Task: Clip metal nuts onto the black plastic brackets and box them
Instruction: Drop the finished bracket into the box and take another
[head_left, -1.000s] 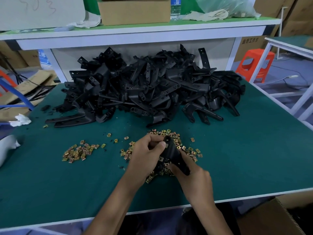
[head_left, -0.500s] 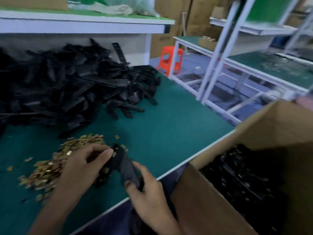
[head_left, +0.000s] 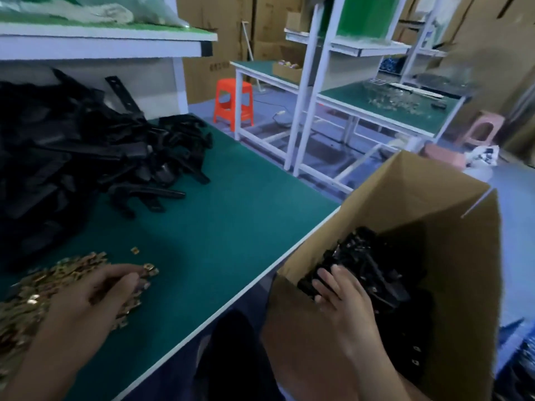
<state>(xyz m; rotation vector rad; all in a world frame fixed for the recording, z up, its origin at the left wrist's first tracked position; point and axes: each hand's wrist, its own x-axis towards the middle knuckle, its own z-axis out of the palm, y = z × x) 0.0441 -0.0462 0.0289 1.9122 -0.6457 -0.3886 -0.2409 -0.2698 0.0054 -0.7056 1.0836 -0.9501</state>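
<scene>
- The black bracket [head_left: 306, 280] was inside the open cardboard box [head_left: 405, 198], low at its near wall, lying against the other boxed brackets [head_left: 370, 261].
- The right hand [head_left: 347, 299] reached down into the box, and its fingers [head_left: 324, 276] were curled round the near end of that bracket.
- The box stood just off the tabletop's right edge, its flaps up, with dark parts heaped at its bottom.
- The metal nuts [head_left: 72, 264] lay in a loose golden heap on the near left of the green tabletop [head_left: 217, 221], with a few strays just beside the heap.
- The left hand [head_left: 92, 299] rested on that heap, fingers bent down among the nuts. Blur hid whether they pinched one, so I cannot tell.
- A large pile of bare brackets [head_left: 72, 157] filled the far left of the tabletop, well apart from the box.
- A white shelf [head_left: 101, 44] with a green top ran above that pile.
- An orange stool [head_left: 233, 104] stood on the floor beyond the tabletop, near a second green workbench [head_left: 390, 102], and a pink stool [head_left: 483, 130] stood farther right.
</scene>
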